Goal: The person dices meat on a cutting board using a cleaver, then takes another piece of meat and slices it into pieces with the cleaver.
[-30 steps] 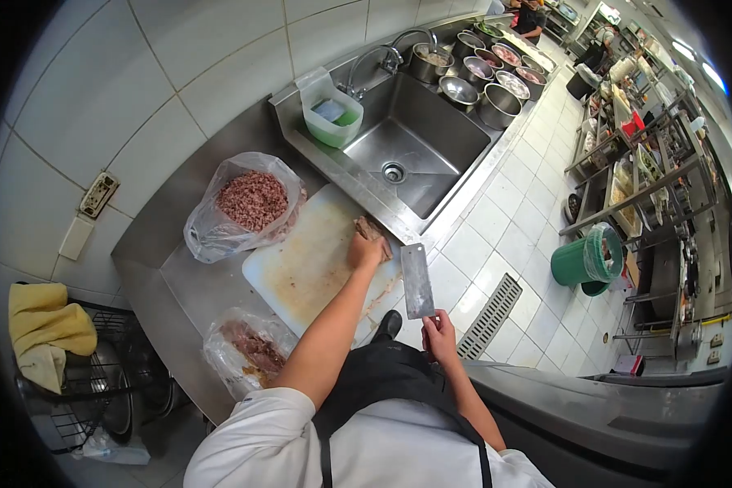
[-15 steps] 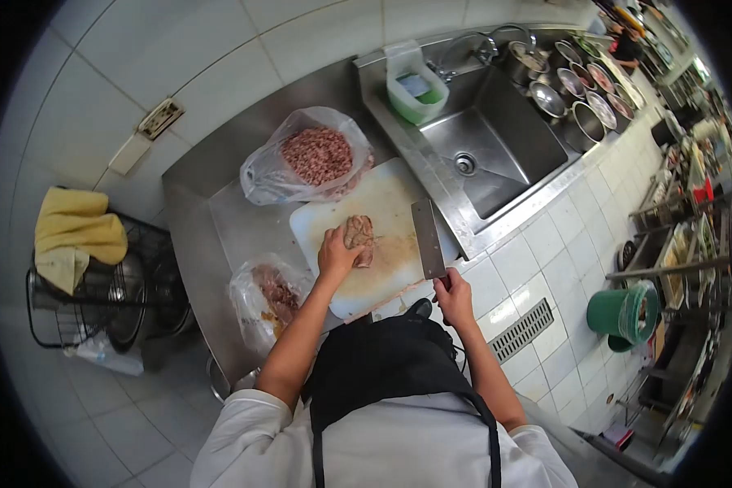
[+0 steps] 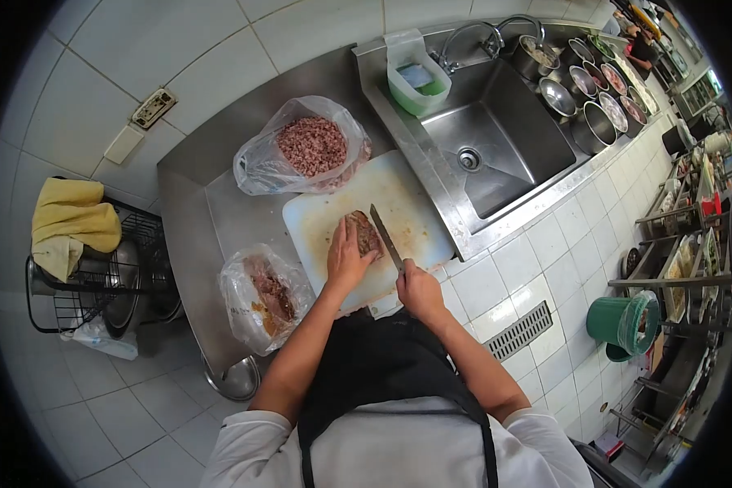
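A brown piece of meat [image 3: 368, 237] lies on the white cutting board [image 3: 411, 187]. My left hand [image 3: 349, 259] presses on its left side, fingers along the top and thumb toward the near edge. In my right hand [image 3: 420, 289] is the handle of a cleaver [image 3: 387, 236]. Its blade stands edge-down just right of the meat; whether it touches the meat I cannot tell. Behind the board sits an open plastic bag of chopped pinkish meat [image 3: 312, 148]. A second clear bag [image 3: 240, 302] holding darker meat pieces lies to the left of the board.
A steel sink [image 3: 496, 146] adjoins the board on the right, with a green-white container [image 3: 419, 85] at its corner. Several metal bowls [image 3: 594, 128] stand beyond it. At left is a black wire rack [image 3: 98, 302] with a yellow cloth [image 3: 77, 215]. A green bin [image 3: 614, 321] stands on the floor.
My right hand has brought the cleaver leftward from the board's right edge to beside the meat, turning the blade from flat-facing to edge-down. My left hand has stayed on the meat.
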